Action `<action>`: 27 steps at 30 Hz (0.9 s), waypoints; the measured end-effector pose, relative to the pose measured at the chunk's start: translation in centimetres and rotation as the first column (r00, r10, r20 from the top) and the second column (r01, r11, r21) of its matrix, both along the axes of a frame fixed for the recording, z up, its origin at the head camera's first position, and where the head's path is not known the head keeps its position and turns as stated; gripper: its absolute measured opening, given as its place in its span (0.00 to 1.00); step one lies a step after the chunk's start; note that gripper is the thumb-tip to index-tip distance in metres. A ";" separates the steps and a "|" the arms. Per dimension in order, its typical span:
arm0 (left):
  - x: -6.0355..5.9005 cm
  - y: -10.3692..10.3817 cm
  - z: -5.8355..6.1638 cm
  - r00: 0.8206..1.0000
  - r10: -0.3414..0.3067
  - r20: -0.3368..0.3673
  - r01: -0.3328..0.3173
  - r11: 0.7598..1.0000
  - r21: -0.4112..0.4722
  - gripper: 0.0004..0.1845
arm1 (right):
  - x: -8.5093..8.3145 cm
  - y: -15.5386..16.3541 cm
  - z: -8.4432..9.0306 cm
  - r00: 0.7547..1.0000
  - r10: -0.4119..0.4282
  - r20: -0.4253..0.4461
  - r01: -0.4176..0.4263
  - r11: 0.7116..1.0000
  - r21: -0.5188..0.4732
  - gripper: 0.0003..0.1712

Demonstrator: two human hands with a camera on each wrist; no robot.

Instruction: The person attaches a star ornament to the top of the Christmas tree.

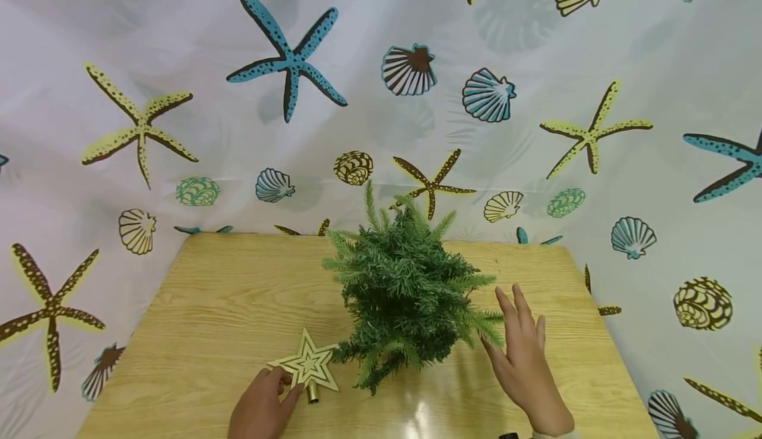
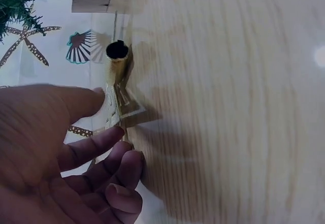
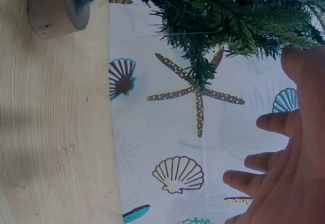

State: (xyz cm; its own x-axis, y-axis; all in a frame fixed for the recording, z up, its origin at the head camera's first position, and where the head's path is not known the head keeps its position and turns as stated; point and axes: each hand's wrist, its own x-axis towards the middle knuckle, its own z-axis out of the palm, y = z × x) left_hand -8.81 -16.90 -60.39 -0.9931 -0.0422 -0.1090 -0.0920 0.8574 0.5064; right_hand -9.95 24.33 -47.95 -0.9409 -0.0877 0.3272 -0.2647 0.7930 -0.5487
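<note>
A gold star tree topper (image 1: 309, 363) with a short hollow tube (image 2: 117, 64) at its base is at the front of the table. My left hand (image 1: 260, 404) pinches one of its points between thumb and fingers, low over the tabletop in the left wrist view. Right of the star stands a small artificial Christmas tree (image 1: 411, 280), green with lighter branch tips, on a round wooden base (image 3: 56, 8). Beside the tree's right branches, my right hand (image 1: 524, 363) is raised with fingers spread and holds nothing. Its thumb is right at the lower branch tips.
The light wooden table (image 1: 238, 287) reaches back to a white cloth (image 1: 369, 2) printed with starfish and shells, which also hangs along both sides. A small dark object (image 1: 508, 436) shows at the front edge of the head view, near the right wrist.
</note>
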 end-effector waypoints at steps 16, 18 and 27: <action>-0.4 0.1 0.2 0.983 0.074 0.166 -0.108 0.972 0.210 0.14 | -0.6 0.5 1.2 0.999 0.048 0.006 -0.047 0.998 -0.041 0.46; -0.4 0.2 0.3 0.980 0.076 0.182 -0.115 0.970 0.214 0.15 | -0.8 0.5 1.3 0.999 0.046 -0.001 -0.046 0.998 -0.035 0.38; -0.3 0.4 0.5 0.996 0.042 0.077 -0.057 0.979 0.194 0.13 | -1.1 0.7 1.6 0.999 0.048 -0.012 -0.049 0.996 -0.072 0.34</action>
State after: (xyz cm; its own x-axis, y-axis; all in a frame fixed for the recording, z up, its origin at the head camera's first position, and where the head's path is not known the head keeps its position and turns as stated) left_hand -9.07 -16.51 -59.86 -0.9797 -0.0618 -0.1910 -0.1740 0.7357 0.6546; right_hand -11.03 25.08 -46.39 -0.9325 -0.1090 0.3443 -0.3081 0.7375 -0.6010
